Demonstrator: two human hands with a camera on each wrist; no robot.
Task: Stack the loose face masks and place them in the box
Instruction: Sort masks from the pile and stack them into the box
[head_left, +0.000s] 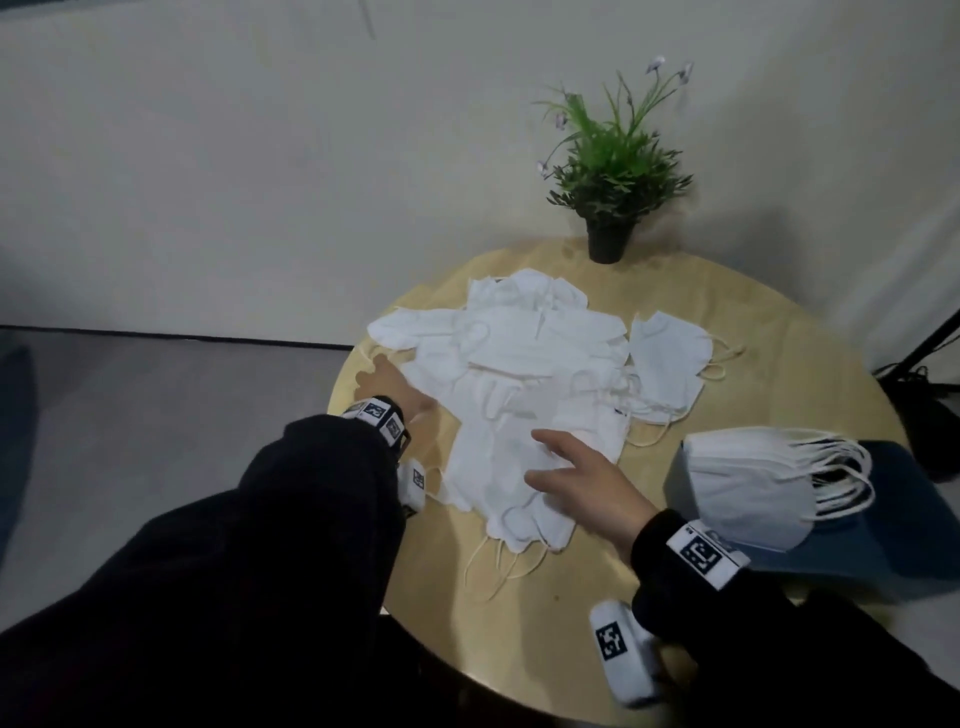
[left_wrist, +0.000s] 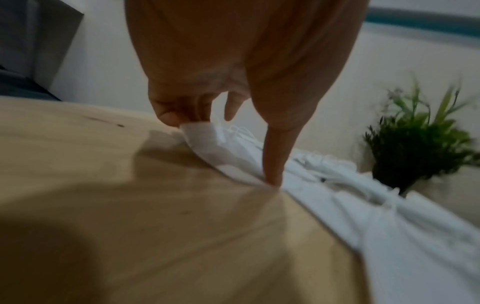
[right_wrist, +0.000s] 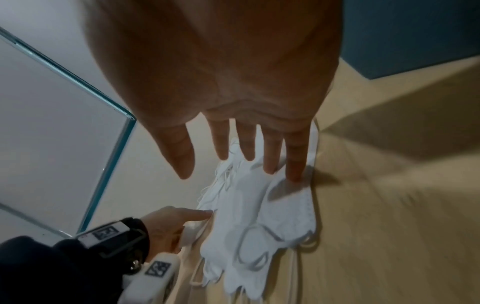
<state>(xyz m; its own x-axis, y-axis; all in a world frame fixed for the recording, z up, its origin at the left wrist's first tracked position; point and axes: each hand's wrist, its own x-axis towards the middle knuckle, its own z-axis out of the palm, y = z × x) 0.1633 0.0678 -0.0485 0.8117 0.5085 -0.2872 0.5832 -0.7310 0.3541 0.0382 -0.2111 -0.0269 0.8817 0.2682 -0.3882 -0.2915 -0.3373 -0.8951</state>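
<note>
A loose pile of white face masks (head_left: 519, 374) (left_wrist: 337, 205) (right_wrist: 249, 216) covers the middle of the round wooden table (head_left: 571, 623). My left hand (head_left: 400, 389) (left_wrist: 192, 121) (right_wrist: 179, 220) is at the pile's left edge. Its curled fingers pinch a lifted mask corner, and one straight finger presses the pile's rim. My right hand (head_left: 566, 467) (right_wrist: 241, 160) lies open over the near part of the pile, fingers spread, the little fingertip touching a mask. At the right, a dark blue box (head_left: 893, 530) (right_wrist: 415, 41) holds a neat stack of masks (head_left: 753, 483).
A potted green plant (head_left: 608, 171) (left_wrist: 415, 148) stands at the table's far edge. One mask (head_left: 667, 364) lies apart to the right of the pile. A dark stand leg (head_left: 930, 348) rises beyond the table at the right. Bare wood shows at the near edge.
</note>
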